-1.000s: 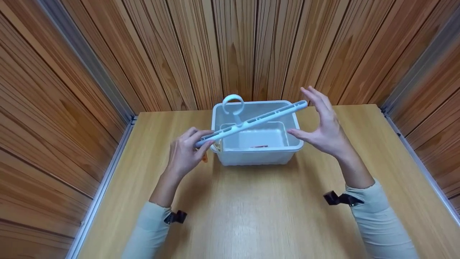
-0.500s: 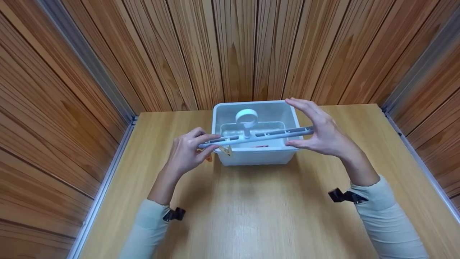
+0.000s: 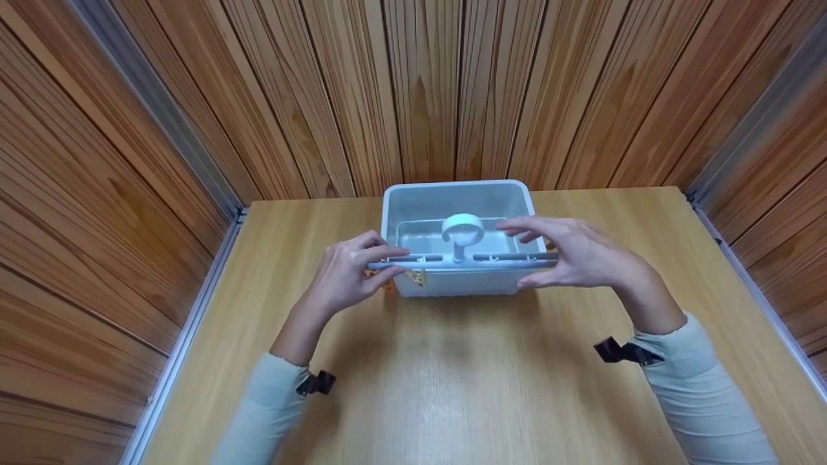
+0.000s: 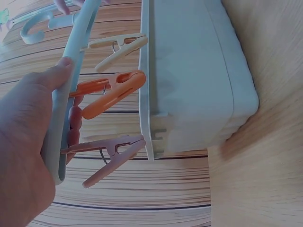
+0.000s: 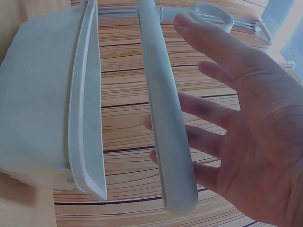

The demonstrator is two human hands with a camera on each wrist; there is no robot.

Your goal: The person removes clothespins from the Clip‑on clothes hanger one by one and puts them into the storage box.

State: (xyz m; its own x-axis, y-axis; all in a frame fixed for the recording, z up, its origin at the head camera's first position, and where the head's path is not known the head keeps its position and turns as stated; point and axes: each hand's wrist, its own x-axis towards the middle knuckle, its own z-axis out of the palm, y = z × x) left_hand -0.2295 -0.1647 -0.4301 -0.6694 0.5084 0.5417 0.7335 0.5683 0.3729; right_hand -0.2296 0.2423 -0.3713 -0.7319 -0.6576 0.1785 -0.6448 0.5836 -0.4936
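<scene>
A light-blue clip hanger (image 3: 459, 260) is held level over the front rim of a white plastic bin (image 3: 462, 284), its round hook (image 3: 462, 228) pointing up. With thumb and fingers my left hand (image 3: 345, 271) pinches the hanger's left end. Below that end hang a cream clothespin (image 4: 120, 49), an orange clothespin (image 4: 113, 93) and a pinkish clothespin (image 4: 108, 156). Around the hanger's right end my right hand (image 3: 585, 255) is spread, thumb and fingers on opposite sides. In the right wrist view those fingers look straight, not curled round the bar (image 5: 168, 109).
The bin stands at the back of a wooden table (image 3: 446, 374), near the plank wall (image 3: 426, 90). Metal frame edges (image 3: 187, 329) run along the table's sides. Part of the bin's inside is hidden behind the hanger.
The hanger's raised right end has come down, so the bar went from slanted to level, and it moved nearer. My right hand moved down and left around that end; my left kept its pinch.
</scene>
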